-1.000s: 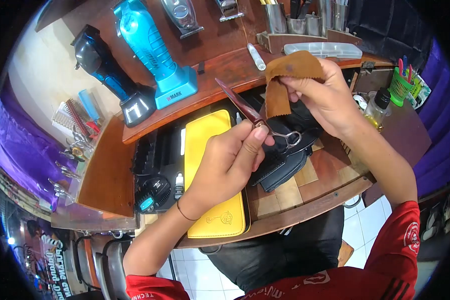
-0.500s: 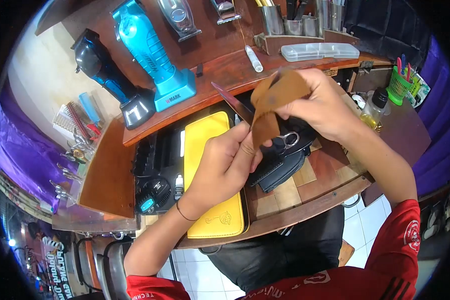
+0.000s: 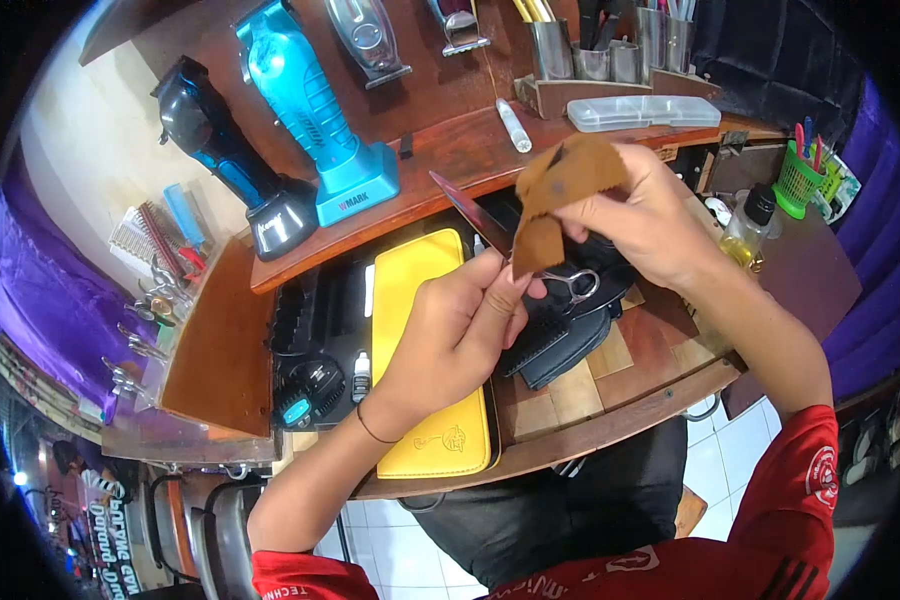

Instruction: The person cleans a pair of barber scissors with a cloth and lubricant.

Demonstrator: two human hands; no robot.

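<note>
One pair of scissors, metal, with a long pointed blade, a reddish sheen and a silvery finger ring; held above the worktop, between the hands, tip towards the shelf.

One left hand, fingers curled, thumb and fingers pinching the scissors near the middle.

One right hand, partly closed, thumb and fingers pinching a cloth; the other fingertips are mostly hidden.

The cloth: brown, suede-like, folded, its edge cut in small zigzags, one dark mark; the lower flap overlaps the scissors in view, contact with the metal cannot be told.

One yellow case, long, smooth, corners rounded, stitched rim, line emblem; partly under the left forearm.

One black pouch, soft-looking, on the worktop of light and dark wood pieces.
</note>
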